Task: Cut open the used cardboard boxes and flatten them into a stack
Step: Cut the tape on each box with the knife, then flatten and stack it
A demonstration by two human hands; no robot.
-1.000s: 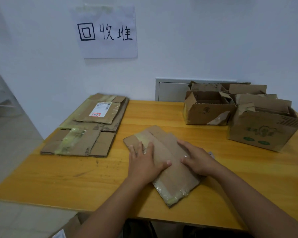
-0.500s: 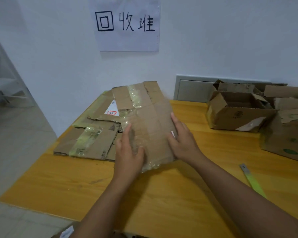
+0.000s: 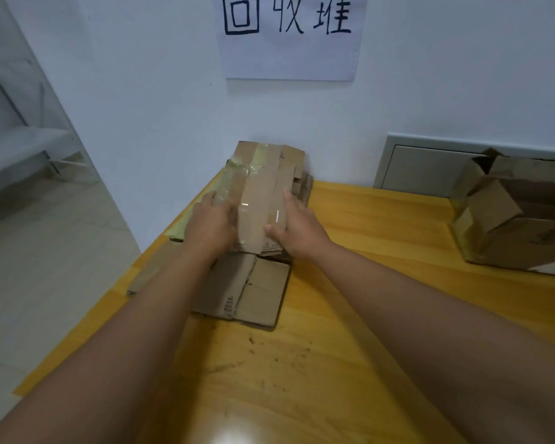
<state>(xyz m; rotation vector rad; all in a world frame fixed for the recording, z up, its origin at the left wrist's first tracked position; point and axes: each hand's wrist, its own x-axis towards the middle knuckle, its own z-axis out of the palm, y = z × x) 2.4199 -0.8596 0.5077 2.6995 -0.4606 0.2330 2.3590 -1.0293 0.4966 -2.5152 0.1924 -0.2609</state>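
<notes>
A flattened, taped cardboard box (image 3: 259,190) is over the far end of the stack of flattened boxes (image 3: 253,290), at the table's far left corner by the wall. My left hand (image 3: 210,225) grips its left edge, fingers curled over the taped side. My right hand (image 3: 298,232) holds its right edge, thumb on the near end. Whether the piece rests fully on the stack or hangs just above it, I cannot tell.
The yellow wooden table (image 3: 334,363) carries open, uncut cardboard boxes (image 3: 519,225) at the right. A paper sign (image 3: 289,36) hangs on the white wall above the stack, and a grey wall panel (image 3: 423,168) sits behind the table. The floor drops off left.
Both hands lifted the flattened box from the table's middle and carried it left and away, over the stack by the wall. The view turned left with it.
</notes>
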